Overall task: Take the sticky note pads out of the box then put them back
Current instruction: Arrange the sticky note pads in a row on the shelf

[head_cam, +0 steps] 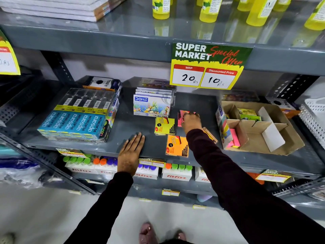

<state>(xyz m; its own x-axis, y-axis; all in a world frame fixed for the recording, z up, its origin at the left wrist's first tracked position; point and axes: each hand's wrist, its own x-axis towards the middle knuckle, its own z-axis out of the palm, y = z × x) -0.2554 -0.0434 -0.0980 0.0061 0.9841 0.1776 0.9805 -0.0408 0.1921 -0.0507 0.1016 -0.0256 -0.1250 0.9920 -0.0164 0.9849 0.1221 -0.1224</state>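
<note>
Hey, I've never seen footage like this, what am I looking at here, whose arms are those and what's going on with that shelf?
This is one picture from a camera worn on a person's head, looking down at their own arms. There is no machine. The left hand rests flat on a grey shop shelf. The right hand grips a pink sticky note pad. A yellow pad and an orange pad lie loose on the shelf. To the right sits the cardboard box with dividers, some pads still inside it.
</note>
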